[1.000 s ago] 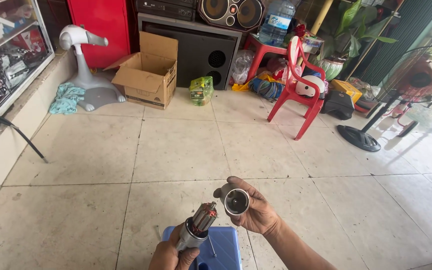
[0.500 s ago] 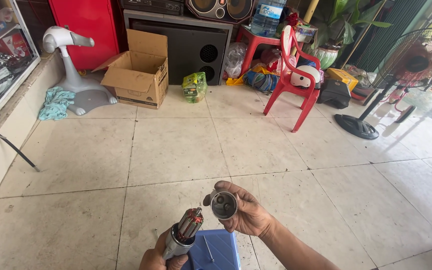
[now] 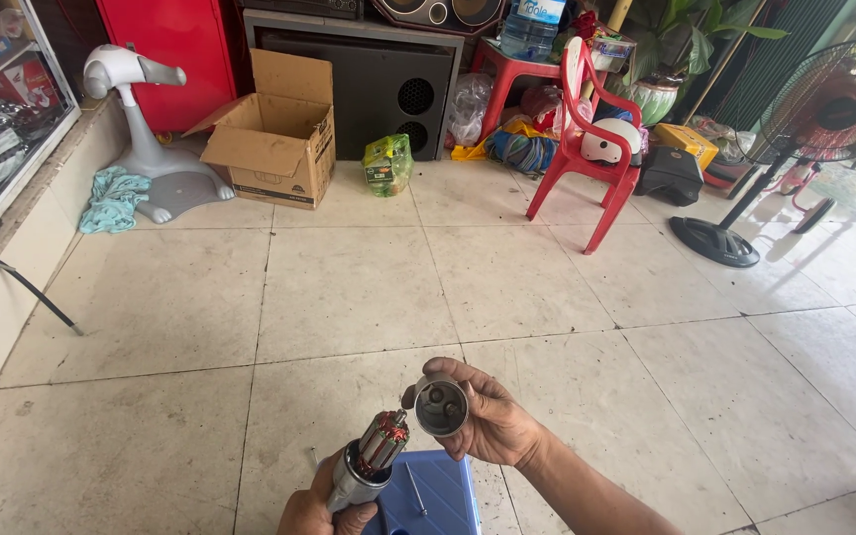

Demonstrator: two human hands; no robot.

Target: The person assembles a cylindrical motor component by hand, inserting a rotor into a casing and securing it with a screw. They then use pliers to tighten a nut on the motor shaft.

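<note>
Pale floor tiles [image 3: 349, 287] are filling the cluttered room (one cardboard box [image 3: 274, 134], one red chair [image 3: 587, 139]); left hand [image 3: 324, 510] is gripping the motor armature [image 3: 374, 456], right hand [image 3: 492, 426] clasping one metal cap [image 3: 441, 406] just beside it.

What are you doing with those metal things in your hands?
A person sits over a tiled floor and holds two parts of a small motor apart. The left hand grips a grey motor piece with copper-red windings poking out of its top. The right hand holds a round metal cap, its open end turned toward the camera. The two parts are near each other but not touching. A blue stool with thin metal pins on it sits just below the hands.
</note>
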